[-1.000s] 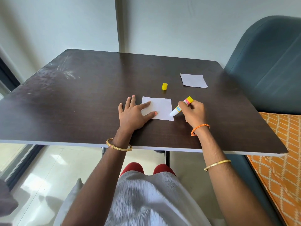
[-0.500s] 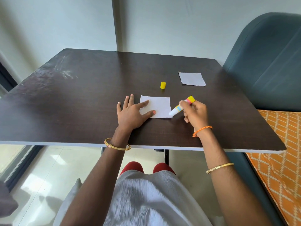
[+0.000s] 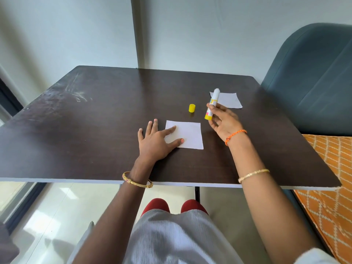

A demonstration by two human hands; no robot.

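Observation:
A white square of paper [image 3: 187, 135] lies on the dark table [image 3: 95, 130]. My left hand [image 3: 155, 142] rests flat on the table, its forefinger and thumb pressing the paper's left edge. My right hand [image 3: 222, 121] is raised to the right of the paper and pinches an uncapped glue stick [image 3: 212, 103], which stands nearly upright with its white tip up. The stick's yellow cap [image 3: 192, 108] stands on the table behind the paper. A second white paper square [image 3: 228, 100] lies further back on the right.
A teal padded chair [image 3: 312, 82] stands against the table's right side. An orange patterned cloth [image 3: 331, 187] lies below it at the right. The wall runs close behind the table's far edge. My knees show under the front edge.
My right hand has lifted the glue stick off the paper's right edge and turned it tip-up, moving it back and to the right. My left hand has stayed on the paper.

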